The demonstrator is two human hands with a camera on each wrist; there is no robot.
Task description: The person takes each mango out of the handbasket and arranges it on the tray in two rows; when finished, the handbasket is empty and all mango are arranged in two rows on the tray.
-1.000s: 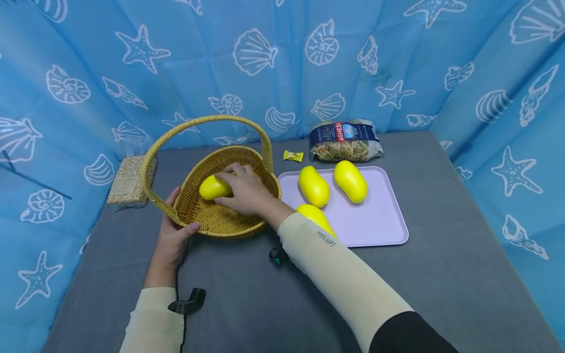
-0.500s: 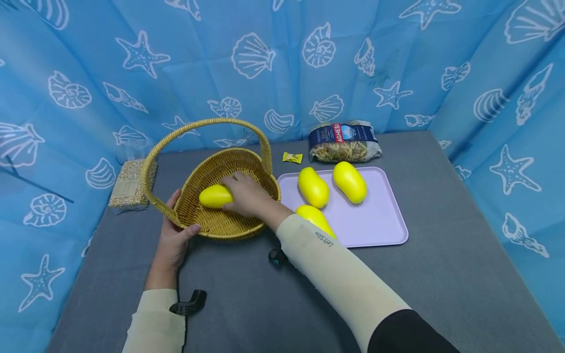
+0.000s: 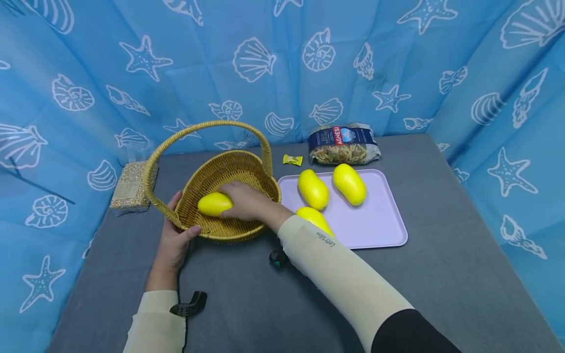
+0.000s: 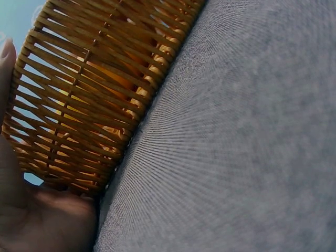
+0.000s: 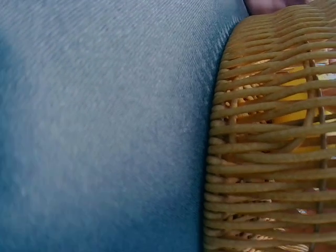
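Observation:
In the head view, a yellow mango [image 3: 213,204] lies inside a woven wicker basket [image 3: 220,232] with a tall arched handle. My right hand [image 3: 244,200] reaches in over the right rim and grips the mango's right end. My left hand [image 3: 173,245] holds the basket's left side, thumb over the rim. The left wrist view has the basket's slatted wall [image 4: 94,68] close up, with part of the left hand [image 4: 47,220] against it. Yellow shows through the weave [image 5: 262,173] in the right wrist view.
Right of the basket, a lilac tray [image 3: 375,220] carries three more mangoes [image 3: 313,190]. Behind it lie a pasta bag [image 3: 344,144] and a small yellow wrapped candy [image 3: 292,160]. A packet of grains [image 3: 131,188] stands at the left. A shell-print curtain [image 3: 282,73] encloses the table.
My right hand has shifted slightly down toward the basket's front with the mango, which has turned a little. My left hand keeps its hold on the basket.

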